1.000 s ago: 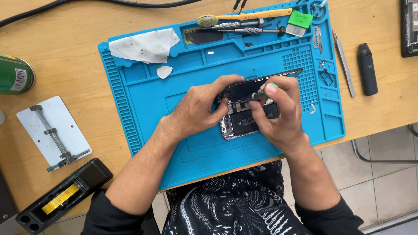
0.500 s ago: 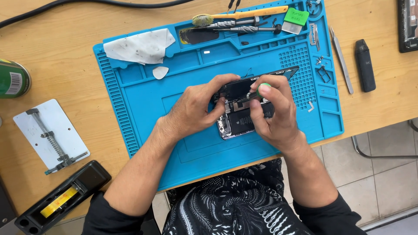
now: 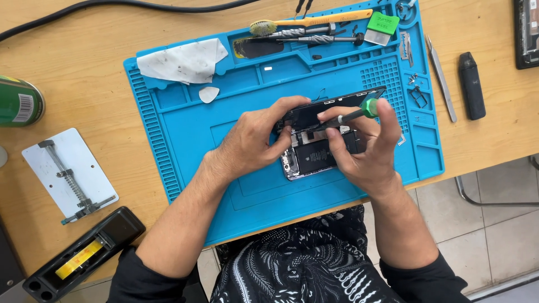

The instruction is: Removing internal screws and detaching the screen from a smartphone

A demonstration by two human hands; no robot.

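An opened smartphone (image 3: 314, 156) lies on a blue silicone work mat (image 3: 185, 129), its dark battery and inner parts showing. Its black screen panel (image 3: 337, 106) is lifted at the far side. My left hand (image 3: 255, 140) grips the phone's left edge and the raised panel. My right hand (image 3: 368, 148) holds a small screwdriver with a green cap (image 3: 353, 115), its tip pointing left into the phone's upper part.
On the mat's far side lie a white cloth (image 3: 182, 60), a white pick (image 3: 209, 94), a yellow-handled brush (image 3: 311, 21), metal tools (image 3: 314, 36) and a green block (image 3: 383, 23). Tweezers (image 3: 441, 78), a black stick-shaped device (image 3: 471, 85), a green can (image 3: 19, 101), a white clamp plate (image 3: 67, 174) and a black box (image 3: 78, 255) rest on the wooden table.
My right hand has turned so the green-capped screwdriver now shows, lying nearly flat and pointing left. The view has shifted slightly; my left hand keeps its hold on the phone.
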